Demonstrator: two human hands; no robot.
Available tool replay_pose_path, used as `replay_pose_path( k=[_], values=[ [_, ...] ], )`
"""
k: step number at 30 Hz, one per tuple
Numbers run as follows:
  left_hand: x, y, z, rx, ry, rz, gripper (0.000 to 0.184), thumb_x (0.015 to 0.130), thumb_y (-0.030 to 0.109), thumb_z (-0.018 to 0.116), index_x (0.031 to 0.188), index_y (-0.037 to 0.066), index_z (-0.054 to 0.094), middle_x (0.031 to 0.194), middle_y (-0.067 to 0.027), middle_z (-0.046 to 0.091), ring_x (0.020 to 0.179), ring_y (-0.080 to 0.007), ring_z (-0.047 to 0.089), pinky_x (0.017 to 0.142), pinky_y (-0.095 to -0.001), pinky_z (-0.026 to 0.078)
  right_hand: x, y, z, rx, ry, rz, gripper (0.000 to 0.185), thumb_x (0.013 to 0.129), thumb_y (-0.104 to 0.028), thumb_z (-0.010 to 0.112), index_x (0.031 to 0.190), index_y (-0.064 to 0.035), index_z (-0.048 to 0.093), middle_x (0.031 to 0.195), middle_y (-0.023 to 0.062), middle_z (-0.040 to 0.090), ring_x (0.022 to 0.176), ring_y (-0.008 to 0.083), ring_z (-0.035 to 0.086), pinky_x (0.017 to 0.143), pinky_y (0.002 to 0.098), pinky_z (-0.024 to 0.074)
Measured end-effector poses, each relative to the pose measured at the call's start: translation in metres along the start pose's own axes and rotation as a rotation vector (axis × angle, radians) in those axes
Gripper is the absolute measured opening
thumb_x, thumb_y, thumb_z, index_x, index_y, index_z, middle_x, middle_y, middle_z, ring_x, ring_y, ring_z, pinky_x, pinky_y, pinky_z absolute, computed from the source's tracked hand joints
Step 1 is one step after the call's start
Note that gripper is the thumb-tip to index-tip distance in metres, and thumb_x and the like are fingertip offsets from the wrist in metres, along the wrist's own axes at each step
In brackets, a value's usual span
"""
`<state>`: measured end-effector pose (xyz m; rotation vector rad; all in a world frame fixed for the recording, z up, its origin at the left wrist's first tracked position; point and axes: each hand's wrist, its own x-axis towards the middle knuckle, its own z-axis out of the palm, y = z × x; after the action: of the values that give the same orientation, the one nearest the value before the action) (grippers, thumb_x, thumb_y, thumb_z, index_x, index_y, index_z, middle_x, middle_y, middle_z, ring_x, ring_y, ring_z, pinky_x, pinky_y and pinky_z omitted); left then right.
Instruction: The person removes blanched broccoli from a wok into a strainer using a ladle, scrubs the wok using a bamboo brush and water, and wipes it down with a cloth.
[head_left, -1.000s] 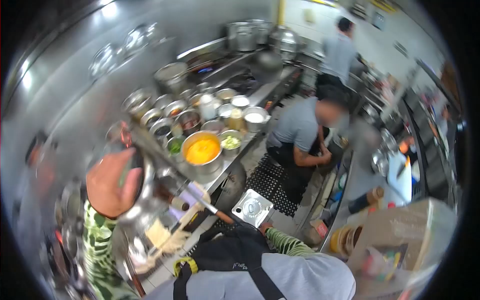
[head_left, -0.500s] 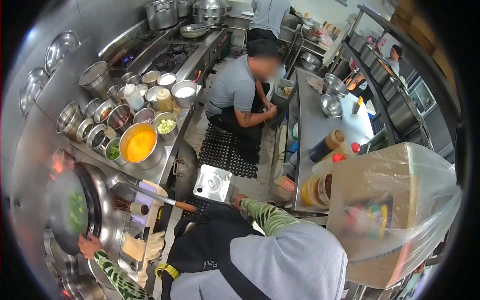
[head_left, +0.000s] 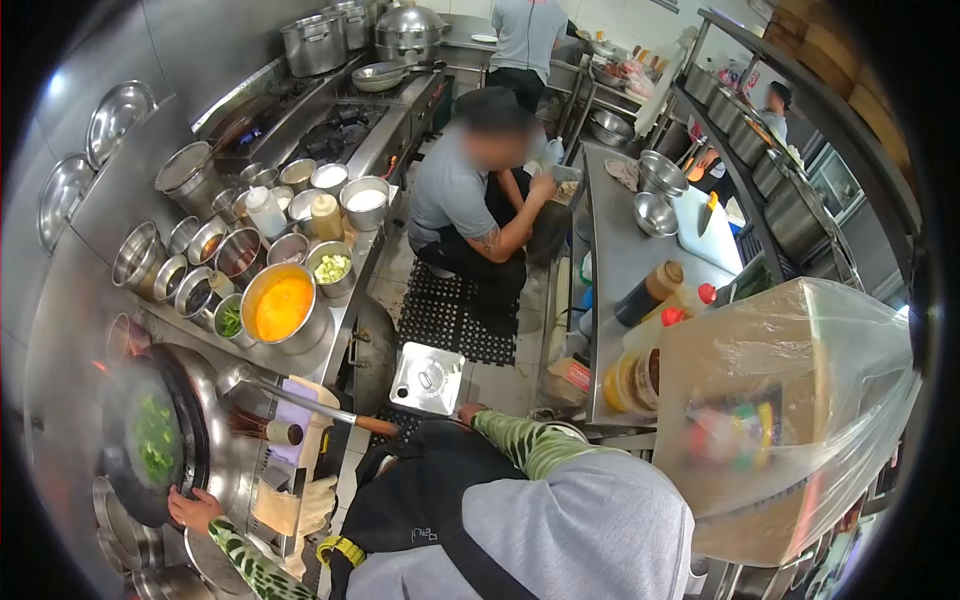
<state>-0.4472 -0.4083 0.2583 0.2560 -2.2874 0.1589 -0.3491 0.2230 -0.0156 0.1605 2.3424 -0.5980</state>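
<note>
Left hand (head_left: 195, 508) is at the near rim of the wok (head_left: 125, 465) on the left, greens (head_left: 155, 440) inside; can't tell if it's gripping. Right hand (head_left: 470, 412) is beside the near corner of the tin (head_left: 428, 378), finger state unclear.

At lower left of the frame, chopped green leaves (head_left: 155, 435) lie in a round dark metal wok (head_left: 148, 500), the left hand (head_left: 196, 508) at its lower rim. Above the wok, a round steel pot of orange liquid (head_left: 280, 305) stands on the steel worktop (head_left: 315, 363), left of a small round steel pot of pale-green cubes (head_left: 331, 268). At centre, a square silver metal can (head_left: 428, 377) lies below a perforated black rubber mat (head_left: 450, 320), the right hand (head_left: 469, 413) just beside its lower right corner.
</note>
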Motion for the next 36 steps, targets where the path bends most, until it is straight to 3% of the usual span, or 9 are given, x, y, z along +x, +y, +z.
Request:
replay_pose_path(
  k=[11, 12, 13, 16, 20, 23, 24, 29, 36],
  values=[
    [0.000, 0.011, 0.002, -0.013, 0.148, -0.006, 0.051, 0.069, 0.017, 0.067, 0.117, 0.003, 0.055, 0.111, -0.0177, 0.057, 0.105, -0.0383, 0.052, 0.093, -0.0494, 0.040, 0.073, 0.076, 0.066, -0.112, 0.094, -0.057, 0.031, 0.081, -0.035, 0.060, 0.096, -0.0093, 0.070, 0.092, 0.0180, 0.068, 0.088, 0.0376, 0.065, 0.078, 0.0457, 0.0514],
    [0.006, 0.015, -0.014, -0.057, -0.016, -0.044, 0.052, 0.071, 0.023, 0.067, 0.117, 0.001, 0.056, 0.112, -0.0201, 0.056, 0.107, -0.0394, 0.051, 0.095, -0.0513, 0.038, 0.019, 0.035, 0.012, -0.222, 0.000, -0.135, 0.031, 0.083, -0.036, 0.060, 0.096, -0.0098, 0.070, 0.091, 0.0169, 0.068, 0.086, 0.0362, 0.065, 0.077, 0.0465, 0.0510],
    [0.001, -0.012, 0.011, -0.056, -0.153, -0.060, 0.056, 0.067, 0.021, 0.070, 0.117, 0.001, 0.056, 0.112, -0.0203, 0.056, 0.108, -0.0393, 0.051, 0.096, -0.0507, 0.038, 0.020, 0.029, 0.004, -0.003, -0.052, 0.004, 0.030, 0.084, -0.035, 0.060, 0.095, -0.0090, 0.070, 0.090, 0.0173, 0.068, 0.085, 0.0367, 0.065, 0.075, 0.0469, 0.0505],
    [0.002, 0.018, -0.010, -0.124, -0.017, -0.156, 0.054, 0.067, 0.014, 0.069, 0.117, 0.001, 0.054, 0.116, -0.0208, 0.053, 0.113, -0.0405, 0.046, 0.100, -0.0507, 0.034, 0.004, 0.014, -0.010, -0.005, 0.081, -0.132, 0.044, 0.081, -0.044, 0.059, 0.086, -0.0027, 0.071, 0.084, 0.0235, 0.067, 0.085, 0.0387, 0.066, 0.073, 0.0464, 0.0490],
    [0.010, 0.036, -0.030, -0.148, 0.056, -0.174, 0.053, 0.066, 0.008, 0.066, 0.117, 0.001, 0.052, 0.119, -0.0211, 0.049, 0.117, -0.0425, 0.042, 0.105, -0.0511, 0.031, -0.027, -0.026, -0.046, -0.100, -0.022, 0.031, 0.046, 0.080, -0.049, 0.061, 0.088, -0.0060, 0.074, 0.084, 0.0173, 0.070, 0.082, 0.0296, 0.069, 0.076, 0.0400, 0.0512],
    [0.014, 0.042, -0.039, -0.157, 0.052, -0.205, 0.052, 0.066, 0.006, 0.066, 0.116, 0.001, 0.051, 0.119, -0.0207, 0.048, 0.117, -0.0429, 0.041, 0.106, -0.0510, 0.031, -0.052, -0.058, -0.071, -0.021, -0.079, 0.041, 0.049, 0.079, -0.047, 0.064, 0.087, 0.0001, 0.073, 0.078, 0.0173, 0.070, 0.071, 0.0268, 0.069, 0.070, 0.0371, 0.0521],
    [0.015, 0.043, -0.041, -0.170, 0.055, -0.212, 0.052, 0.066, 0.006, 0.066, 0.116, 0.001, 0.051, 0.118, -0.0208, 0.048, 0.117, -0.0429, 0.041, 0.106, -0.0505, 0.031, -0.045, -0.050, -0.063, 0.062, -0.028, 0.018, 0.042, 0.084, -0.035, 0.064, 0.086, 0.0058, 0.071, 0.074, 0.0173, 0.069, 0.063, 0.0238, 0.068, 0.062, 0.0366, 0.0520],
    [0.012, 0.044, -0.038, -0.173, 0.061, -0.210, 0.053, 0.067, 0.006, 0.065, 0.118, 0.001, 0.050, 0.119, -0.0215, 0.046, 0.119, -0.0437, 0.039, 0.105, -0.0509, 0.031, -0.038, -0.039, -0.063, 0.103, -0.004, -0.078, 0.025, 0.091, -0.015, 0.060, 0.087, 0.0069, 0.071, 0.072, 0.0141, 0.068, 0.057, 0.0205, 0.063, 0.050, 0.0353, 0.0476],
    [0.013, 0.046, -0.039, -0.166, 0.039, -0.236, 0.052, 0.068, 0.006, 0.065, 0.118, 0.000, 0.050, 0.121, -0.0221, 0.046, 0.120, -0.0449, 0.037, 0.105, -0.0511, 0.031, -0.040, -0.038, -0.060, 0.127, 0.004, -0.040, 0.028, 0.090, -0.023, 0.059, 0.086, 0.0010, 0.072, 0.075, 0.0147, 0.069, 0.062, 0.0221, 0.064, 0.057, 0.0368, 0.0490]
  ],
)
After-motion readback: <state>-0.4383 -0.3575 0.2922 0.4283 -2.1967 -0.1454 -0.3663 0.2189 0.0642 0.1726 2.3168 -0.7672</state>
